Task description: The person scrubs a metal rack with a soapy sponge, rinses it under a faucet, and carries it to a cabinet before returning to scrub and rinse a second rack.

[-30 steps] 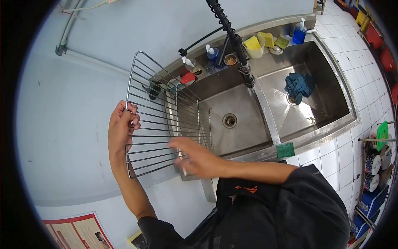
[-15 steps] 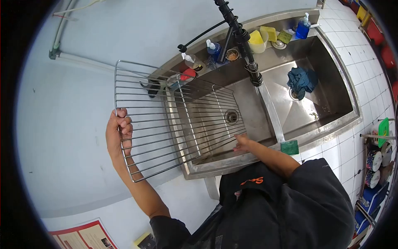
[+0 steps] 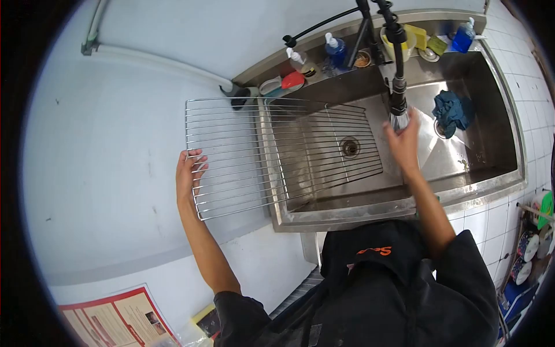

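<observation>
now left hand (image 3: 189,172) clenched on wire rack (image 3: 277,153); right hand (image 3: 403,144) spread loose beneath spray head (image 3: 398,113).

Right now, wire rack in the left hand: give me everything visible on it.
The wire rack is a flat rectangular grid of shiny metal: many thin parallel rods running lengthwise, a few crossbars, and a thicker outer frame. It looks bare, nothing resting on it. It is held roughly level, its right part over the left basin of the steel sink above the drain, its left part sticking out past the sink's edge. The left hand grips its left edge; the right hand is off it, up at the faucet sprayer.
</observation>
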### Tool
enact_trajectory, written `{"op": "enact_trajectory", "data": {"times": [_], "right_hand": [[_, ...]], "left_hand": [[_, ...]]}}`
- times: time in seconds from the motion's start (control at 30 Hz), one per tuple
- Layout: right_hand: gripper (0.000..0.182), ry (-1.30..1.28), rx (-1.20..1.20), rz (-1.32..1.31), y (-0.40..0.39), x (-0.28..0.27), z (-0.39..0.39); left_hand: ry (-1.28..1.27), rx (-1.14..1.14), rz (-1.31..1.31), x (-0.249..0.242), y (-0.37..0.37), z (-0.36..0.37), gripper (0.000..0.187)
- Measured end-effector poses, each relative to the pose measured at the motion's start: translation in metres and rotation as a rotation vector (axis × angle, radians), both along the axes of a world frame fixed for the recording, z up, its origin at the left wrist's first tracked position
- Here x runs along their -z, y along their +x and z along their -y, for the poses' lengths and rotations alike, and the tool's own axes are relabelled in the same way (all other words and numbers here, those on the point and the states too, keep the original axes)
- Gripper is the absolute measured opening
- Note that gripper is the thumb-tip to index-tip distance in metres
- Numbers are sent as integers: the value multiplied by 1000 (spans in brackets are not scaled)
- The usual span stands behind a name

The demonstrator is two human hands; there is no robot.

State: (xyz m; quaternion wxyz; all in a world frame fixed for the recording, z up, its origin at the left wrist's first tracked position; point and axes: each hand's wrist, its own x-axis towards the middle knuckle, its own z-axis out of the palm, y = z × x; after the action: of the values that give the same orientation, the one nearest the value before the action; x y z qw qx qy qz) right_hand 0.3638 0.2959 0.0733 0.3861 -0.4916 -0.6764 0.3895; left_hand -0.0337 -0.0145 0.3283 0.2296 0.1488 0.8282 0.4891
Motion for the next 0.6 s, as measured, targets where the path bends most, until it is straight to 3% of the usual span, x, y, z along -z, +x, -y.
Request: {"op": "enact_trajectory", "data": {"times": [0.03, 0.13, 0.23, 0.37, 0.6], "right_hand": [[74, -73, 16, -79, 1, -39, -13], [58, 31, -154, 0, -6, -61, -52], [40, -115, -426, -82, -28, -79, -47], [36, -103, -657, -123, -79, -97, -25], [37, -21, -496, -120, -138, -91, -26]], "left_hand": [[37, -13, 29, 5, 0, 7, 18], [155, -12, 139, 19, -3, 17, 19], [204, -43, 162, 29, 0, 20, 22], [187, -32, 169, 38, 7, 12, 20], [-19, 8, 161, 82, -24, 17, 21]]}}
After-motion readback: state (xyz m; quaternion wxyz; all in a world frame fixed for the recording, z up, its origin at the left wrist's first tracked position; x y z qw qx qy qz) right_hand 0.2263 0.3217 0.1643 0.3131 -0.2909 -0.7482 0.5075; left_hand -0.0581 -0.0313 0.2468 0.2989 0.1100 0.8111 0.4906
